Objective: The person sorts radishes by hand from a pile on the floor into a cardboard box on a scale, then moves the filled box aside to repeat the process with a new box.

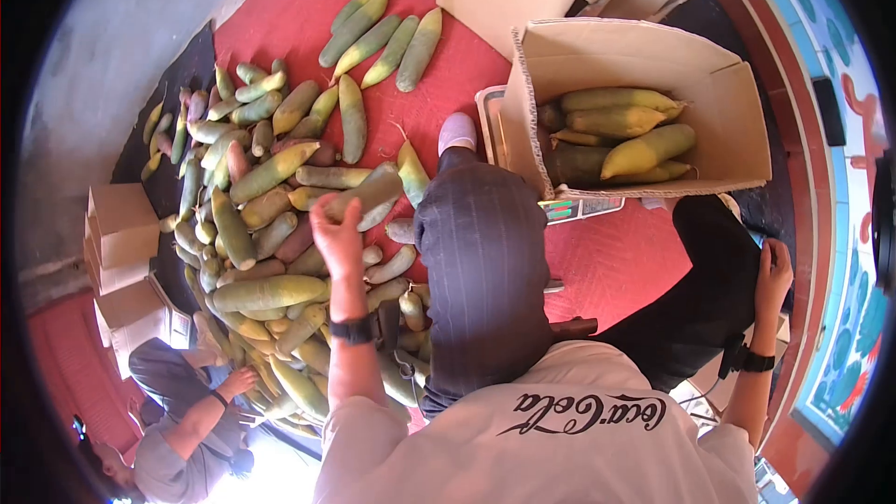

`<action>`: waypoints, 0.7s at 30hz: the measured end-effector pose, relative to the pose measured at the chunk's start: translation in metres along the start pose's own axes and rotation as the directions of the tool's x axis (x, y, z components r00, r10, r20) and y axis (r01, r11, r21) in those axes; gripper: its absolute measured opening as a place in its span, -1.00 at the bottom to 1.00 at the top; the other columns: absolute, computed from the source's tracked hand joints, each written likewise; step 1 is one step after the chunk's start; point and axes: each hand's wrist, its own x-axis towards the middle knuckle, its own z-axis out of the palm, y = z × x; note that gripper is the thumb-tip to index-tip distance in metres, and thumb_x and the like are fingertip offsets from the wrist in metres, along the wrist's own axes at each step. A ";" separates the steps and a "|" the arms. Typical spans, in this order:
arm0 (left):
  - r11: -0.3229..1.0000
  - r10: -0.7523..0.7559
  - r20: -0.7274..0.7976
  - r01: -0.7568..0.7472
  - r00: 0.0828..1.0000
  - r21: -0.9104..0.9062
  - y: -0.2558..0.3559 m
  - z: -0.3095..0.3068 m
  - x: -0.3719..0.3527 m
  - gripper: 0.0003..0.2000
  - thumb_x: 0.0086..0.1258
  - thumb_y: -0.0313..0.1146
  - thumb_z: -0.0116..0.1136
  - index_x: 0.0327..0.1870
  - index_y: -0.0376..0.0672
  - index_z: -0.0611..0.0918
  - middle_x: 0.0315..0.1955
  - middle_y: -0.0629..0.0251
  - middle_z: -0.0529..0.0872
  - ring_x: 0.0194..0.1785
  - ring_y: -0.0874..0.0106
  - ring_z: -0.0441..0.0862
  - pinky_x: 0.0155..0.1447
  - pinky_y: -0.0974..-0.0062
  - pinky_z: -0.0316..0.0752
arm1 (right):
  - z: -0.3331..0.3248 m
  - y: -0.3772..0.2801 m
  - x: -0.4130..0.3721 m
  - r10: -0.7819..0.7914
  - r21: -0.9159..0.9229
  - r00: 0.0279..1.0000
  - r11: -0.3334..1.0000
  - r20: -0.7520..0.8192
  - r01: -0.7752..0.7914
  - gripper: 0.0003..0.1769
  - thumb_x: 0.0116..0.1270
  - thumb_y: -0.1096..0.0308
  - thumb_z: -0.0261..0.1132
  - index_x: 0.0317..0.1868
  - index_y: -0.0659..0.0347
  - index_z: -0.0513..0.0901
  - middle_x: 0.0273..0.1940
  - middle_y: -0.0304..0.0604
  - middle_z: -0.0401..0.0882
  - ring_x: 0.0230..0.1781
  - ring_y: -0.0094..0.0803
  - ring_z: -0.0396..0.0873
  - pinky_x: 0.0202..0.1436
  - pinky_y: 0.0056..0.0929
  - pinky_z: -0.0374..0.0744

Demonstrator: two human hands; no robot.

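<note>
We look to be at the picking-out step: toward 9 o'clock, our left hand (pixel 338 231) grips the near end of a green radish (pixel 378 189) above the heap (pixel 271 293) on the red floor (pixel 467 61). Our right hand (pixel 773 273) is just past 3 o'clock; we cannot tell whether its fingers are spread or pressed together. Near 1 o'clock, an open carton (pixel 602 49) of radishes sits on a scale (pixel 595 206). We judge that moving this radish calls for a firm grip and clearance from our left knee (pixel 481 210).

so the open box (pixel 621 56) is matt corrugated cardboard, the radishes (pixel 271 293) look smooth with a soft sheen, and the shirt's (pixel 560 453) matt cloth
</note>
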 end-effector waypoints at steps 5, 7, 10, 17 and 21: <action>0.875 0.278 0.081 -0.218 0.957 -0.433 0.160 -0.010 -0.030 -0.65 0.22 -0.57 0.23 0.02 -0.16 0.45 -0.18 0.35 0.55 -0.14 0.58 0.50 -0.05 0.63 0.47 | 0.001 -0.016 0.002 -0.031 -0.009 0.998 0.999 -0.047 0.030 -0.88 0.29 0.42 0.15 -0.25 0.31 0.55 -0.30 0.00 0.55 -0.29 -0.14 0.55 -0.19 -0.37 0.48; 0.852 0.401 0.125 -0.320 0.907 -0.415 0.206 0.000 -0.043 -0.63 0.21 -0.59 0.23 0.03 -0.15 0.45 -0.18 0.36 0.56 -0.15 0.59 0.50 -0.06 0.63 0.47 | 0.001 -0.019 0.002 -0.033 0.025 0.998 0.999 -0.047 0.034 -0.88 0.28 0.41 0.16 -0.27 0.30 0.54 -0.30 -0.01 0.55 -0.27 -0.12 0.54 -0.18 -0.35 0.47; 0.803 0.533 0.310 -0.354 0.787 -0.480 0.261 0.020 -0.065 -0.58 0.18 -0.63 0.23 0.06 -0.14 0.45 -0.19 0.39 0.56 -0.18 0.60 0.52 -0.11 0.65 0.49 | -0.001 -0.027 0.001 -0.031 0.038 0.998 0.999 -0.053 0.033 -0.89 0.28 0.41 0.16 -0.27 0.29 0.54 -0.32 -0.02 0.55 -0.29 -0.12 0.55 -0.19 -0.33 0.47; 0.780 0.605 0.547 -0.569 0.579 -0.261 0.303 0.082 -0.085 -0.61 0.10 -0.48 0.32 -0.02 -0.19 0.51 -0.25 0.22 0.63 -0.22 0.52 0.60 -0.14 0.56 0.51 | -0.005 -0.038 -0.003 -0.045 0.083 0.991 0.995 -0.126 0.055 -0.87 0.27 0.41 0.17 -0.28 0.31 0.55 -0.32 0.01 0.56 -0.32 -0.09 0.56 -0.23 -0.31 0.49; 0.535 0.665 0.651 -0.842 0.366 -0.074 0.304 0.115 -0.091 -0.58 0.10 -0.40 0.30 0.02 -0.18 0.50 -0.27 0.25 0.63 -0.32 0.48 0.58 -0.21 0.52 0.48 | -0.004 -0.032 -0.005 -0.036 0.130 0.987 0.990 -0.155 0.057 -0.88 0.25 0.43 0.18 -0.27 0.31 0.56 -0.32 0.01 0.55 -0.33 -0.09 0.55 -0.25 -0.31 0.49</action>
